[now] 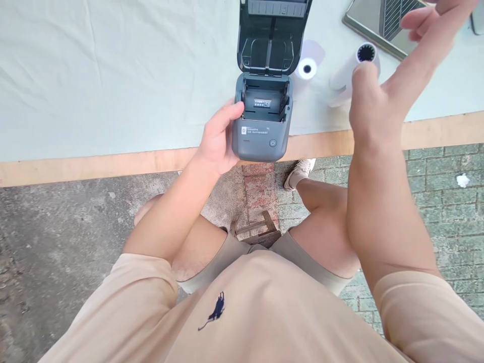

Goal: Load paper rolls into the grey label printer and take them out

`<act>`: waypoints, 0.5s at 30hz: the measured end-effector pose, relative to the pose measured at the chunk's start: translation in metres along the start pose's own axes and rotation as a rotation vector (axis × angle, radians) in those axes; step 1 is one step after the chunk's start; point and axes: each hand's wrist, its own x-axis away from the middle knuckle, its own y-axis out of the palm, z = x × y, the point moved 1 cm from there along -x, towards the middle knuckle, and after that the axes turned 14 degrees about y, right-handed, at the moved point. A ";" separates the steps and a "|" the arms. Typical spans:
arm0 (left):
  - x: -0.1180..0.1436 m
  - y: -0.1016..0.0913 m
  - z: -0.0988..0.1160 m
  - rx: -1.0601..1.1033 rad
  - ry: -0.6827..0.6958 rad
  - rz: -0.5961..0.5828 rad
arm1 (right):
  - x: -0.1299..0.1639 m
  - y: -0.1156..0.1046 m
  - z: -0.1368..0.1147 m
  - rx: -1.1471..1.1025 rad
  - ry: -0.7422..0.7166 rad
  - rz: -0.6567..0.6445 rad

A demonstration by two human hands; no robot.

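Head view: one label printer [260, 136] is held at twelve o'clock over the surface's [113, 96] edge, its raised lid [257, 45] cropped above. The left hand [220, 136] grips its side. The right hand [393, 96], spread open, fingers cut off, partly hides a laptop-like device [368, 17], hard to make out. Two paper rolls: larger roll [348, 69] at the printer's two o'clock, partly covered, smaller roll [301, 73] at one.

From my remote post I count one label printer [262, 113], two white paper rolls [301, 70], one laptop [390, 24]. One left hand [219, 136], one right hand [385, 111]. Also one cloth-covered table [124, 101], one wooden stool [260, 238], one shoe [303, 168], one white scrap [462, 180].
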 end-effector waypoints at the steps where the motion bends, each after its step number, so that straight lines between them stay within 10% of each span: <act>1: 0.000 0.000 0.000 -0.012 -0.007 0.008 | 0.002 -0.001 -0.009 0.018 -0.014 0.065; 15: 0.002 -0.001 -0.002 -0.008 0.018 -0.006 | 0.000 0.019 -0.042 0.269 0.124 -0.201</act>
